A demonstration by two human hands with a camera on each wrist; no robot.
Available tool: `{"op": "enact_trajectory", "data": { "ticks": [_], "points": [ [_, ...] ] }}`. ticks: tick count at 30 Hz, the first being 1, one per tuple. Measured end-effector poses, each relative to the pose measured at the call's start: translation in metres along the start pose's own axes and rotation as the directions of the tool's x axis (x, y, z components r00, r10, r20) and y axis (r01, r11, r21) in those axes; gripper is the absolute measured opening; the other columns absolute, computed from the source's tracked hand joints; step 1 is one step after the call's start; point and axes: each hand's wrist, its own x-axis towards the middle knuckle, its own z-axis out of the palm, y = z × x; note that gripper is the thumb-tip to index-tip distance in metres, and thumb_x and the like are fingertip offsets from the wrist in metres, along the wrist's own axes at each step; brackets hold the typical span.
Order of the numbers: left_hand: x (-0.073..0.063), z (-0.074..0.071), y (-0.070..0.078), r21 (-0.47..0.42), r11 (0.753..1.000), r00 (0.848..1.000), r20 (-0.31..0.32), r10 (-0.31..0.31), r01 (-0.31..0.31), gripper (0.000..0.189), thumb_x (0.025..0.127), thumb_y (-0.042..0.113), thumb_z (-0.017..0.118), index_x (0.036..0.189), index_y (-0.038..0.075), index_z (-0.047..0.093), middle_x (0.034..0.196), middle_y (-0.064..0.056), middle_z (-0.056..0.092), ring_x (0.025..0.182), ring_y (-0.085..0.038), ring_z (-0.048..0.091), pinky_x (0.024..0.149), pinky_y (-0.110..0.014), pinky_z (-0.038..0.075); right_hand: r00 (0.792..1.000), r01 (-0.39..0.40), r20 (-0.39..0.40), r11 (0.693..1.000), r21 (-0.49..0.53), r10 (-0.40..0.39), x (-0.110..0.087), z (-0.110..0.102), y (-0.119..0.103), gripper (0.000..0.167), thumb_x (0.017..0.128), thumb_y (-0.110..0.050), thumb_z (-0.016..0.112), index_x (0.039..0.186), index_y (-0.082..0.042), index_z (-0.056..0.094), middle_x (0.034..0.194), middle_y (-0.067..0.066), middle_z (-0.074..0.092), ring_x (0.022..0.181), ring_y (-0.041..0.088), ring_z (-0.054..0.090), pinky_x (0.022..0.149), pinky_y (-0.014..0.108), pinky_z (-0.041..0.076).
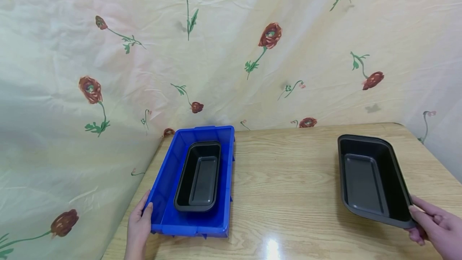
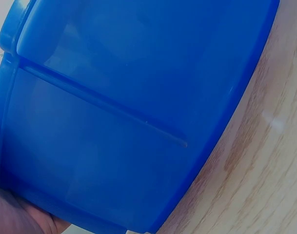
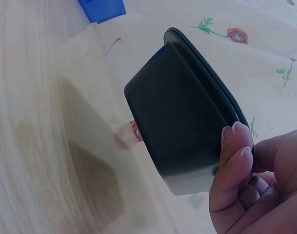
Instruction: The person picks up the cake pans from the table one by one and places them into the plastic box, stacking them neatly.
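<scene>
A blue plastic bin (image 1: 167, 196) stands at the left of the table, and a black loaf pan (image 1: 203, 181) lies inside it. My left hand (image 1: 138, 222) grips the bin's near left corner, thumb over the rim; in the left wrist view the bin's outer wall (image 2: 114, 112) fills most of the picture. At the right, my right hand (image 1: 434, 222) pinches a second black loaf pan (image 1: 364, 183) by its near right corner. The right wrist view shows this pan (image 3: 182, 112) raised off the table, its shadow on the wood below. Both pans look bare inside.
The wooden table (image 1: 285, 183) stretches between the bin and the held pan. Behind it and along the left hangs a pale cloth (image 1: 223, 51) printed with red flowers. A bright light reflection shows near the table's front.
</scene>
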Motion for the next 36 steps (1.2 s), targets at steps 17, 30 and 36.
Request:
{"op": "enact_trajectory", "data": {
  "ticks": [17,30,36],
  "points": [
    [0.001,0.0,0.001,0.006,1.0,1.0,0.001,-0.015,0.015,0.053,0.114,0.016,0.036,0.165,0.008,0.024,0.169,-0.022,0.016,0.153,-0.047,0.015,0.12,-0.063,0.021,1.0,0.016,0.019,0.999,-0.031,-0.015,-0.003,0.007,-0.018,0.049,0.113,-0.01,0.038,0.135,-0.052,0.048,0.069,0.001,0.066,0.05,0.018,0.053,0.042,0.032,0.041],
    [0.0,0.0,0.001,0.015,1.0,1.0,-0.003,0.002,-0.002,0.052,0.114,0.014,0.036,0.164,0.007,0.024,0.169,-0.023,0.017,0.153,-0.048,0.016,0.12,-0.064,0.022,0.996,0.015,0.082,0.997,0.079,-0.021,-0.003,0.01,-0.028,0.058,0.112,-0.008,0.042,0.103,-0.064,0.056,0.069,0.007,0.063,0.052,0.021,0.053,0.043,0.033,0.041],
    [-0.001,0.0,0.001,0.022,1.0,1.0,-0.008,0.0,0.0,0.052,0.114,0.015,0.036,0.164,0.006,0.025,0.168,-0.024,0.018,0.152,-0.049,0.017,0.119,-0.065,0.022,0.994,-0.008,0.108,1.0,-0.017,0.01,-0.001,0.013,-0.035,0.043,0.114,-0.012,0.038,0.144,-0.036,0.057,0.078,0.002,0.067,0.054,0.022,0.055,0.045,0.033,0.044]
  ]
}}
